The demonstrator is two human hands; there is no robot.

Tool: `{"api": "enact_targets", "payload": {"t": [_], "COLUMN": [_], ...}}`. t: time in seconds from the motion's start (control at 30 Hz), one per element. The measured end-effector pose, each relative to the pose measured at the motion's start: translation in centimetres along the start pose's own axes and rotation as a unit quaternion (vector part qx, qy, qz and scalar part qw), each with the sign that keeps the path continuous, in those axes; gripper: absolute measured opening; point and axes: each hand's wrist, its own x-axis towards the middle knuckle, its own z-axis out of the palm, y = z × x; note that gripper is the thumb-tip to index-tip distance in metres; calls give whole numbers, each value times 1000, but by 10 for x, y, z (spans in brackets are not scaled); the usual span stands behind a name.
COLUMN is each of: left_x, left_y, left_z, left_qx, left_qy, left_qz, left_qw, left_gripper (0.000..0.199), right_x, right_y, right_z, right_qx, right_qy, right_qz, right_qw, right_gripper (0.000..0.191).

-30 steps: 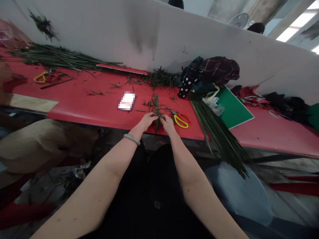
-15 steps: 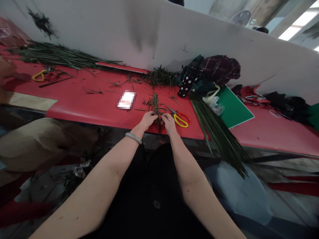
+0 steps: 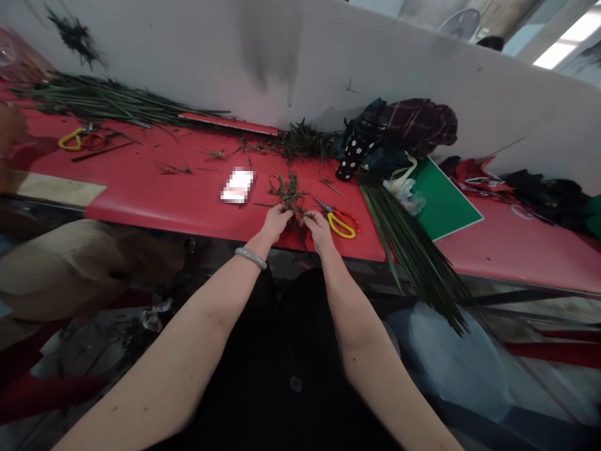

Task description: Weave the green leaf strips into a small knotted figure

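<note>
Near the front edge of the red-covered table (image 3: 188, 200), my left hand (image 3: 278, 220) is closed, fingertips pinching strips of green leaf (image 3: 295, 214). Opposite it, my right hand (image 3: 317, 227) is also closed in a pinch on the strips, with a small gap between the two hands. Just beyond my fingers lies a tangle of leaf pieces (image 3: 288, 189) on the red cover. Scissors (image 3: 342, 225) with one yellow and one red handle lie right of my right hand, tips toward the tangle. A phone-like thing with a blurred screen (image 3: 238, 186) is left of my hands.
Long green leaves (image 3: 408, 250) hang over the front edge at right, beside a green board (image 3: 446, 200). A flowered black bottle (image 3: 353, 156) and plaid cloth (image 3: 422, 125) stand behind. More leaf stems (image 3: 107, 103) and scissors (image 3: 71, 139) are at left, near another person's hand (image 3: 10, 128).
My hands remain at the leaf strips; the fingers have shifted slightly and my right hand has moved a little away from the left. The view has tilted slightly.
</note>
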Motion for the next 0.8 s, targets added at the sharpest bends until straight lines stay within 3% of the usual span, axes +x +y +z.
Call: {"api": "enact_targets", "payload": {"t": [0.53, 0.8], "left_x": [-3, 1], "left_y": [2, 4], "left_z": [4, 7], "left_qx": [-36, -92], "left_qy": [14, 55], "left_qz": [14, -12], "left_qw": [999, 994], "left_gripper": [5, 7], "right_x": [-3, -1], "right_y": [-3, -2], "right_z": [-13, -15], "right_qx": [64, 120], "right_qy": [-35, 36], "right_qz": [63, 53], "right_qw": [995, 991], "right_gripper": [30, 23]}}
